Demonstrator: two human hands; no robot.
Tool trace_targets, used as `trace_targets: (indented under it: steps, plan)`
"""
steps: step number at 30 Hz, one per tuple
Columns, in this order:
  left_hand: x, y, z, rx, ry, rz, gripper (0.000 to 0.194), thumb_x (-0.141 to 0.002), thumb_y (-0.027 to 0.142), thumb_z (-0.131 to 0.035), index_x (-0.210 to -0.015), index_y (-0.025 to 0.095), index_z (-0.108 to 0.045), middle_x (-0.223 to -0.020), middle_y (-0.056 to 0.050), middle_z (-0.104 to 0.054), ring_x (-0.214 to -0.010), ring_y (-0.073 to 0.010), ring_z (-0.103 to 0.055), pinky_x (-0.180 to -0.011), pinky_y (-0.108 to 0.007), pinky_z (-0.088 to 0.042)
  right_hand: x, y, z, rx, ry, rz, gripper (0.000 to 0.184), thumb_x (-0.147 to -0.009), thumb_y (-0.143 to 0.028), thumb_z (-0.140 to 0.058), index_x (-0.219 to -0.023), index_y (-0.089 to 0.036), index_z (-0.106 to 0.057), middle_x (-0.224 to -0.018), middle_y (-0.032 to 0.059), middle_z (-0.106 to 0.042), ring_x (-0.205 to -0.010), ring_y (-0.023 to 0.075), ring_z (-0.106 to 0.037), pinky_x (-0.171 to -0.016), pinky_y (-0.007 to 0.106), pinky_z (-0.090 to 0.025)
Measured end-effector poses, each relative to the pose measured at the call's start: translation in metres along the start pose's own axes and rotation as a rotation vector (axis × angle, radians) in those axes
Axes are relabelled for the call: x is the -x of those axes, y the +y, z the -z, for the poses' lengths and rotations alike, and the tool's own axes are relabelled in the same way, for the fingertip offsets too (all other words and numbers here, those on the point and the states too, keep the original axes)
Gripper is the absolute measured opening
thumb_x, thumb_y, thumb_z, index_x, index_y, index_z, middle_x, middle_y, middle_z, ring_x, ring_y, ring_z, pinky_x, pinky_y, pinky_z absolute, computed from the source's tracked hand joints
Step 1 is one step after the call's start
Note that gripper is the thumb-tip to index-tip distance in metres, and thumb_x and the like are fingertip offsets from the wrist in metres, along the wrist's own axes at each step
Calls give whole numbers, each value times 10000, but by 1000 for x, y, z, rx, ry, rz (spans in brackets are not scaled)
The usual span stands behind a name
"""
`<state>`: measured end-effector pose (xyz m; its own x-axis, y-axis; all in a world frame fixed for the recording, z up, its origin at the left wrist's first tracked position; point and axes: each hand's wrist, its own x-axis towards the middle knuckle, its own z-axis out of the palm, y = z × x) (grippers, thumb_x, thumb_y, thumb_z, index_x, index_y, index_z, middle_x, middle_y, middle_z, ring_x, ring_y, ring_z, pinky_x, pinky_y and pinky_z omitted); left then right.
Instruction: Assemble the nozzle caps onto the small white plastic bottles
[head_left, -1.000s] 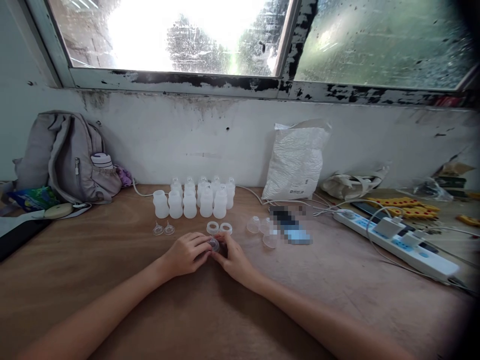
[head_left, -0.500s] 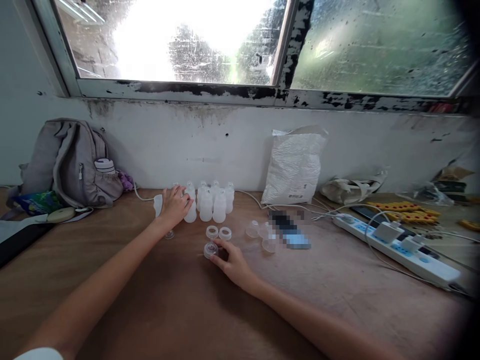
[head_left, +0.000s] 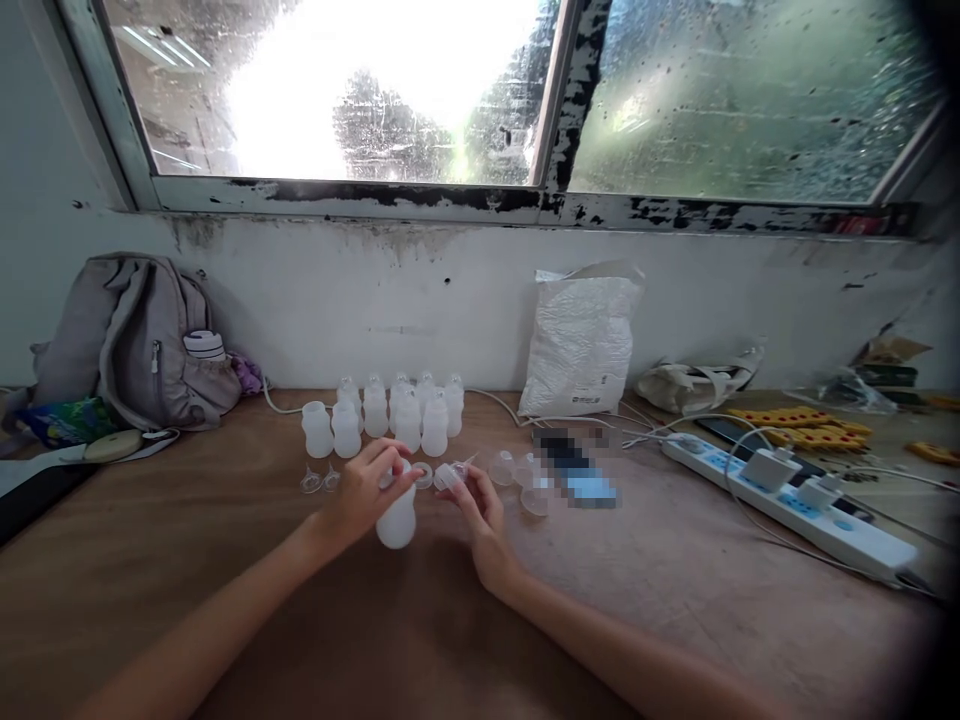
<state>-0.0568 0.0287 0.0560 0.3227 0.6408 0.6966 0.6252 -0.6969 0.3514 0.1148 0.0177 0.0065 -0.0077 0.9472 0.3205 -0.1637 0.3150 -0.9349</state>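
Note:
My left hand (head_left: 364, 492) grips a white, translucent baby bottle (head_left: 397, 524) around its top, in front of the bottle row. Close beside it, my right hand (head_left: 486, 520) pinches a clear bottle nipple in a collar ring (head_left: 448, 477), tipped on its side. Between the hands a loose collar ring (head_left: 424, 475) lies on the table. Two clear nipples (head_left: 310, 481) rest to the left. Behind them stand an open bottle (head_left: 317, 430) and several bottles with tops (head_left: 407, 420).
Clear dome caps (head_left: 502, 467) lie right of my right hand, next to a blurred-out phone-like object (head_left: 577, 470). Further right is a white power strip (head_left: 787, 500) with cables. A grey backpack (head_left: 135, 340) and a white plastic parcel (head_left: 577, 340) lean against the wall.
My left hand has brought a bottle from the row toward me. My right hand has lifted the nipple and ring off the table and tilted it. The view has shifted slightly.

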Motion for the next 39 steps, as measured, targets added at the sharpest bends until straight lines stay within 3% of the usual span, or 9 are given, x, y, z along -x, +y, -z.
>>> trace_targets:
  steps: [5, 9, 11, 14, 17, 21, 29, 36, 39]
  plan:
    - [25, 18, -35, 326, -9, 213, 174, -750, 285, -561, -768, 186, -419, -1003, -55, -534, -936, -165, -530, -803, -295, -427, 0, -11, -2, -110, 12, -32, 289, -781, -369, -512, -992, -183, -445, -897, 50, -548, -788, 176, -567, -763, 337, -461]
    - [38, 25, -58, 531, 58, 455, 586, -652, 228, -652, -1106, 217, -281, -1110, -84, -480, -966, -180, -519, -816, -331, -430, 3, -20, -1, -28, -61, 47, 267, -795, -339, -503, -1014, -194, -460, -902, 47, -564, -794, 167, -556, -741, 308, -456]
    - [40, 28, -62, 603, 36, 510, 679, -626, 184, -658, -1170, 217, -252, -1134, -93, -472, -981, -193, -509, -817, -336, -429, 4, -22, 1, 37, -125, 89, 278, -792, -325, -513, -1037, -199, -474, -952, 52, -568, -860, 174, -546, -771, 301, -443]
    - [38, 29, -61, 730, -94, 512, 595, -590, 148, -665, -1112, 184, -383, -1051, -75, -534, -907, -196, -530, -769, -315, -441, 1, -22, 3, 134, -204, 82, 293, -784, -336, -520, -1041, -194, -509, -976, 62, -581, -881, 183, -540, -770, 301, -440]
    - [36, 29, -56, 844, -226, 571, 295, -593, 152, -648, -860, 149, -522, -760, -17, -585, -677, -154, -539, -611, -270, -439, -5, -23, 5, 155, -261, 59, 278, -772, -349, -533, -998, -189, -547, -943, 58, -598, -855, 182, -544, -756, 305, -439]
    - [37, 26, -52, 997, -301, 672, 150, -559, 144, -640, -627, 131, -507, -558, 8, -547, -519, -120, -499, -496, -242, -388, -14, -30, 7, 52, -353, -35, 285, -719, -359, -593, -947, -190, -575, -921, 46, -612, -860, 183, -554, -748, 304, -444]
    - [44, 22, -48, 1378, -450, 786, 247, -490, 93, -541, -731, 131, -503, -538, 4, -562, -476, -139, -532, -484, -255, -395, -26, -41, 15, -75, -555, -186, 335, -654, -329, -665, -947, -176, -612, -905, 48, -631, -863, 178, -568, -759, 306, -437]
    - [47, 16, -45, 1725, -752, 818, 332, -465, 168, -491, -796, 155, -494, -514, 19, -510, -454, -142, -524, -482, -267, -386, -30, -48, 22, -59, -693, -264, 377, -668, -338, -652, -992, -154, -597, -959, 74, -612, -901, 196, -554, -770, 320, -434]
    - [48, 18, -44, 1718, -740, 815, 320, -472, 168, -501, -792, 158, -486, -521, 20, -510, -466, -140, -522, -493, -269, -389, -29, -48, 19, -45, -677, -260, 413, -663, -343, -656, -1029, -167, -579, -960, 64, -607, -894, 188, -555, -764, 309, -441]
